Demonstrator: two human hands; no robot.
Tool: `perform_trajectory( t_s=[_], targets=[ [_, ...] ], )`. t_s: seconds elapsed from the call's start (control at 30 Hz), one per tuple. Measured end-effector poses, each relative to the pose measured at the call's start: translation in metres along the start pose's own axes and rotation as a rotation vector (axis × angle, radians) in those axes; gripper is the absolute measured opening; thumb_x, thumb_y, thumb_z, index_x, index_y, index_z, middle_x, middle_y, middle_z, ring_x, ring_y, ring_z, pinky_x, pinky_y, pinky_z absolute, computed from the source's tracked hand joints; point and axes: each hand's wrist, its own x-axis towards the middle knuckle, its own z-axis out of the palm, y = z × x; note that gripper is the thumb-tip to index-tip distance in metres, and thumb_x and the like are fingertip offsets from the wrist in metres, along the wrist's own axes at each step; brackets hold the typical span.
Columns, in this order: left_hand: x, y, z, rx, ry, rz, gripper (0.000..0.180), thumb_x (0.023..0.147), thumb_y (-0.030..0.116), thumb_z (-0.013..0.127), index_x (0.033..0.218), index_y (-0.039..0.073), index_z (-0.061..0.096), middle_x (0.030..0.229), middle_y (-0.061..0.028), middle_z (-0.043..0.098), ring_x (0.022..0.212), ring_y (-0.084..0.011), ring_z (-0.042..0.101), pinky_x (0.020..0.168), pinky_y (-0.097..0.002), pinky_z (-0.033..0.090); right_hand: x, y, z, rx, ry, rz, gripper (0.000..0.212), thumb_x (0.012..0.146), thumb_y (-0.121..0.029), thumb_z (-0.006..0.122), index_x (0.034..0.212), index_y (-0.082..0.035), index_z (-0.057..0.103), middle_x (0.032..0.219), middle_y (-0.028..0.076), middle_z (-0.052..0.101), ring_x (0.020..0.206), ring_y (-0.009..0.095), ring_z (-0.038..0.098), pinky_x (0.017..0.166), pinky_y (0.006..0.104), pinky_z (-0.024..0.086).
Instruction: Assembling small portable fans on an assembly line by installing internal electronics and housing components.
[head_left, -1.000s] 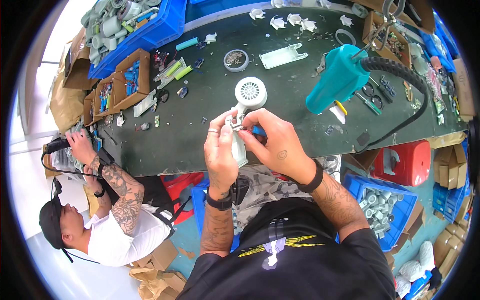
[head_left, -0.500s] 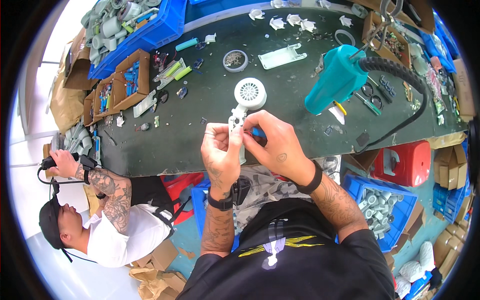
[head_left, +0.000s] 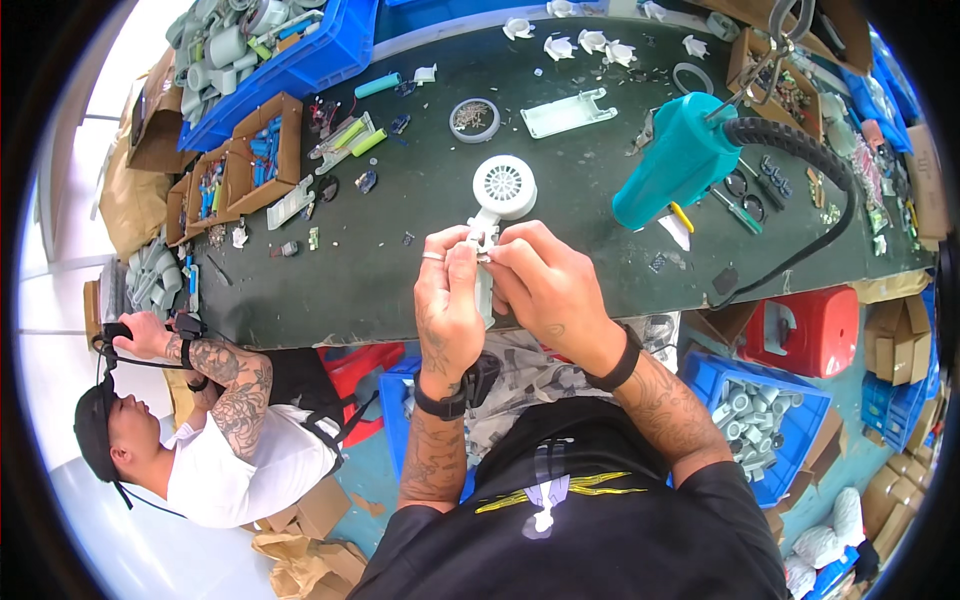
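A white handheld fan (head_left: 504, 187) with a round slotted grille lies over the near part of the bench, its head pointing away from me. My left hand (head_left: 446, 292) is closed around the left side of its handle, the thumb pressing near the neck. At the right side of the neck, the fingertips of my right hand (head_left: 552, 290) pinch close against the handle. Whatever small part lies between those fingertips is too hidden to name. Below my fingers the pale lower end of the handle shows between the two hands.
A teal tool (head_left: 672, 160) with a thick black cable hangs right of my hands. Beyond the fan are a ring dish (head_left: 474, 137) of screws and a white shell (head_left: 568, 113). Cardboard boxes (head_left: 272, 185) hold batteries at left. A co-worker (head_left: 235, 440) sits at left.
My right fingertips have moved up to the fan's neck, and the blue thing seen beside them earlier is now hidden. My left fingers have closed in nearer the neck.
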Motion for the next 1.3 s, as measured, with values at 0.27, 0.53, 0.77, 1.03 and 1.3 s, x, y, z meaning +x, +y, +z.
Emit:
perform_trajectory(
  t_s=[0.27,0.53,0.77,1.03,1.3],
  targets=[
    [0.001,0.008,-0.001,-0.207,-0.054,-0.084,0.027,0.115,0.024,0.048,0.123,0.003,0.063,0.109,-0.0024,0.067,0.092,-0.0074,0.056,0.081,-0.0256,0.046,0.004,0.003,0.001,0.067,0.009,-0.017,0.012,0.094,0.001,0.072,0.099,-0.002,0.062,0.101,0.01,0.065,0.066,0.021,0.07,0.057,0.0345,0.055],
    [0.0,0.007,0.002,-0.196,0.025,-0.084,0.024,0.114,0.023,0.049,0.121,0.004,0.062,0.099,-0.0042,0.067,0.076,-0.0088,0.059,0.067,-0.0256,0.048,0.0,0.003,0.003,-0.068,-0.05,-0.12,0.014,0.093,0.002,0.073,0.101,-0.002,0.062,0.101,0.012,0.066,0.069,0.024,0.07,0.059,0.0348,0.057],
    [0.004,0.007,0.001,-0.133,0.006,-0.042,0.025,0.115,0.021,0.047,0.121,0.004,0.063,0.112,-0.0041,0.068,0.105,-0.0111,0.058,0.096,-0.0282,0.045,0.003,-0.001,0.002,0.001,0.041,-0.056,0.02,0.091,-0.001,0.077,0.107,-0.005,0.065,0.101,0.011,0.067,0.072,0.026,0.072,0.061,0.0361,0.058],
    [0.0,0.006,0.0,-0.089,-0.052,-0.019,0.024,0.115,0.022,0.046,0.118,0.004,0.061,0.105,-0.0044,0.066,0.096,-0.0108,0.058,0.088,-0.0278,0.046,0.0,-0.002,0.001,-0.022,0.031,-0.067,0.019,0.091,0.001,0.075,0.106,-0.005,0.066,0.102,0.011,0.068,0.074,0.028,0.072,0.064,0.0373,0.058],
    [0.01,0.003,-0.01,-0.311,-0.08,-0.15,0.028,0.116,0.03,0.041,0.121,0.003,0.049,0.09,-0.0141,0.069,0.066,-0.0189,0.068,0.059,-0.0317,0.058,0.003,-0.002,-0.008,0.136,0.017,0.135,0.015,0.092,-0.003,0.075,0.104,-0.002,0.065,0.094,0.012,0.065,0.076,0.028,0.068,0.067,0.0364,0.054]
  ],
)
